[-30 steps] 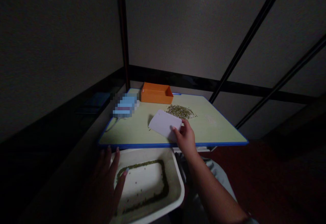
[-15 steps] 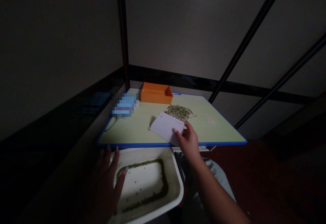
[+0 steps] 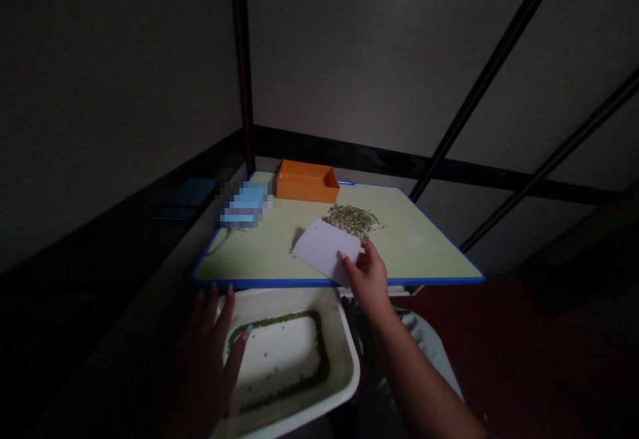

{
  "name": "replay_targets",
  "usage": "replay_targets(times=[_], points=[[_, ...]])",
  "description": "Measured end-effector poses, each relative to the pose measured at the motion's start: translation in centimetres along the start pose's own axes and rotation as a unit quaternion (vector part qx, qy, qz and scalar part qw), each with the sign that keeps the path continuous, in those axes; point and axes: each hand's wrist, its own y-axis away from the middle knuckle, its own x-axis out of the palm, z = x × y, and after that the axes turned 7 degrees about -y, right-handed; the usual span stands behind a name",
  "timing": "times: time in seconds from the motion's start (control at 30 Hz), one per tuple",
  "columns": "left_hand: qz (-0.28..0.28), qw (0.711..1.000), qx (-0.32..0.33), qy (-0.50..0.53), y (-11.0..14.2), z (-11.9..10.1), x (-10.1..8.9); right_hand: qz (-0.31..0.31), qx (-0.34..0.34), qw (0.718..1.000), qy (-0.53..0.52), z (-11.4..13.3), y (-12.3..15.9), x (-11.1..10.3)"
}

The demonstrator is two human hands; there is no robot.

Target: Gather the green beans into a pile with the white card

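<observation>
My right hand pinches the right side of a white card, thumb on top and fingers behind it. The card is tilted over the front of the table, just short of a loose pile of small green beans or seeds. My left hand is spread at the left side of a white plastic basin, fingers apart; whether it touches the rim I cannot tell. Inside the basin, more of the green grains lie in a band along the edges of the floor.
The pale table has a blue edge. An orange open box stands at its back, with a blue pen beside it. A blurred-out blue object lies at the left. Panelled walls close in behind and left.
</observation>
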Motion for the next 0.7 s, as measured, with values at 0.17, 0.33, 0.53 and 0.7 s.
replay_targets(times=[0.17,0.33,0.53,0.7], points=[[0.000,1.000,0.007,-0.003,0.00,-0.15,-0.33,-0.009,0.000,1.000,0.008,-0.01,0.00,-0.20],[0.011,1.000,0.004,-0.006,0.02,-0.15,-0.61,-0.008,0.012,1.000,-0.013,0.01,0.05,0.10],[0.033,0.999,0.005,0.008,-0.04,0.07,-0.74,-0.009,-0.001,1.000,0.000,-0.24,-0.04,0.37],[0.047,0.999,-0.008,0.020,-0.24,0.02,-0.93,-0.006,-0.001,1.000,0.021,-0.67,-0.29,0.53]])
